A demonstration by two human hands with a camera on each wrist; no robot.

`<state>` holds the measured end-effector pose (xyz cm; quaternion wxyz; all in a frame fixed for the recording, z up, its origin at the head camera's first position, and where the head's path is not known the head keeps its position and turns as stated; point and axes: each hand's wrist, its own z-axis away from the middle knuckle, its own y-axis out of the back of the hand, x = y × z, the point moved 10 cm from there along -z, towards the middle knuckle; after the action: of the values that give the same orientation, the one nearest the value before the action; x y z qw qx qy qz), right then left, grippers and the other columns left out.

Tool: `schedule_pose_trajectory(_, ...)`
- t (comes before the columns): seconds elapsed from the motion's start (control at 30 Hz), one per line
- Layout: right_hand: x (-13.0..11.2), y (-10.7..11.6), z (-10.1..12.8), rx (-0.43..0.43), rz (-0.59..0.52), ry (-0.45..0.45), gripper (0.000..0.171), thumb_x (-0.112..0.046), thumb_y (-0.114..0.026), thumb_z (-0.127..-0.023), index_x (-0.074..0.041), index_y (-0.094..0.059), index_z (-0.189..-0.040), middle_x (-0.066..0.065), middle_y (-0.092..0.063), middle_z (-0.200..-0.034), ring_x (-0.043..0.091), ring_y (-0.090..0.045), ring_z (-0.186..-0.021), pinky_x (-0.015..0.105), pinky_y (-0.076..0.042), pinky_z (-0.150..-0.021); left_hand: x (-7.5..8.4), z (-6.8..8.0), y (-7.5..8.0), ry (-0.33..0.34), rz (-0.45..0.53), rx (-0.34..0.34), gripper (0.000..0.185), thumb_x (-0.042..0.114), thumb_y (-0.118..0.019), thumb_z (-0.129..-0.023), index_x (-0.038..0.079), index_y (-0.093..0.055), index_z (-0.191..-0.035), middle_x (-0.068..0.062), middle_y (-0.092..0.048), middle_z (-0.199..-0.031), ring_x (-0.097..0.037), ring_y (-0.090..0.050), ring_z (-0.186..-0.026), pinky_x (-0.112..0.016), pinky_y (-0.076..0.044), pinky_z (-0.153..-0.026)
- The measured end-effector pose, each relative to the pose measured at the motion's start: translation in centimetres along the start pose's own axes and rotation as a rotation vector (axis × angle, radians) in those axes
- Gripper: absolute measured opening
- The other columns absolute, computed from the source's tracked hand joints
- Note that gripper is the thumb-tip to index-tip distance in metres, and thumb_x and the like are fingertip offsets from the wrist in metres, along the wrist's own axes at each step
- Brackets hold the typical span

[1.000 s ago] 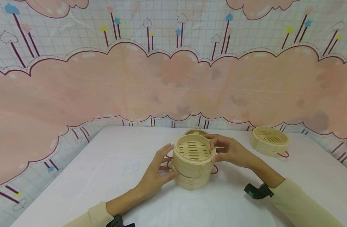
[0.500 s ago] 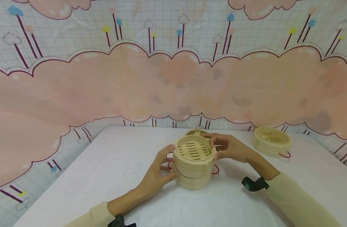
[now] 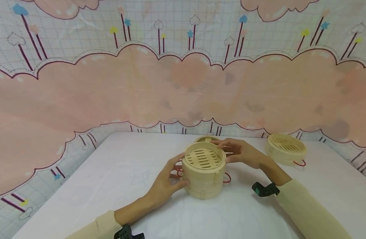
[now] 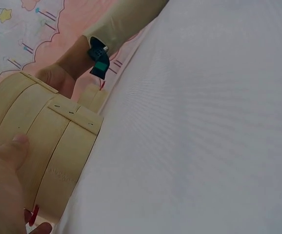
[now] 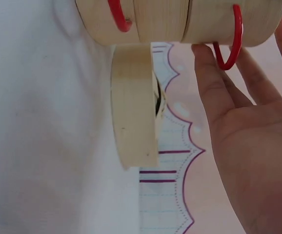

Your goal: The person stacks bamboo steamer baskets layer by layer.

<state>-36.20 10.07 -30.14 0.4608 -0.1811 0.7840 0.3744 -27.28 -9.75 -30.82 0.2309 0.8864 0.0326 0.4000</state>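
Settled lower than half a second back — the top tier (image 3: 204,162) of the bamboo steamer stack (image 3: 204,174), then tilted and sitting proud of the tier under it, now nearly level and closer to flush with the bottom tier (image 3: 202,190). Judged from that: seating of the upper tier close to done, with only small squaring-up left.

Left hand (image 3: 168,181) on the near-left wall of the stack, thumb pressed flat against the bamboo, fingers spread and fairly straight — steadying rather than clutching. Right hand (image 3: 244,153) drawn back slightly toward the far-right rim, fingers extended, fingertips touching or just off the top edge; in the right wrist view, palm open and fingers straight beside the red loop handles (image 5: 226,41). No pinch visible on either side.

Stack near the middle of the white table (image 3: 126,172), slightly toward the near edge. Pale bamboo, round, slatted floor visible inside the top tier, stapled overlap seam on the near wall, red wire loops at the left and right sides. Just behind it, touching or nearly so, a steamer lid (image 3: 205,139), mostly hidden. Well apart at far right, a single tier (image 3: 285,148) with its own red loop.
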Motion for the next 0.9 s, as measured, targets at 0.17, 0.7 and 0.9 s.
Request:
schedule_pose_trajectory(0.17,0.3,0.3,0.4,0.018,-0.010,-0.027,0.041,-0.003,-0.067,-0.088,0.000,-0.055,-0.126,0.018,-0.042,-0.143,0.032,-0.042,-0.130,0.037,-0.043,-0.099,0.2,0.1,0.1,-0.017,-0.005,0.011,0.075,0.000,-0.074,-0.081,0.003,-0.033,-0.144,-0.017,-0.044,-0.138,-0.028,-0.055,-0.107,-0.046,-0.054,-0.076)
schedule_pose_trajectory(0.7,0.9,1.1,0.9,0.042,0.059,-0.041,0.030,-0.004,-0.068,-0.087,-0.003,-0.064,-0.117,0.012,-0.048,-0.140,0.025,-0.039,-0.133,0.037,-0.044,-0.098,-0.4,0.4,0.5,-0.217,-0.223,0.161,0.061,0.003,-0.074,-0.081,0.014,-0.051,-0.136,-0.010,-0.040,-0.143,-0.026,-0.046,-0.124,-0.042,-0.045,-0.095)
schedule_pose_trajectory(0.9,0.8,1.4,0.8,0.042,0.064,-0.057,0.029,-0.007,-0.070,-0.086,-0.005,-0.065,-0.115,0.012,-0.047,-0.141,0.032,-0.038,-0.133,0.038,-0.044,-0.097,0.3,0.3,0.0,-0.296,-0.228,0.145,0.056,0.007,-0.074,-0.081,0.015,-0.055,-0.133,-0.011,-0.041,-0.143,-0.028,-0.047,-0.122,-0.035,-0.040,-0.101)
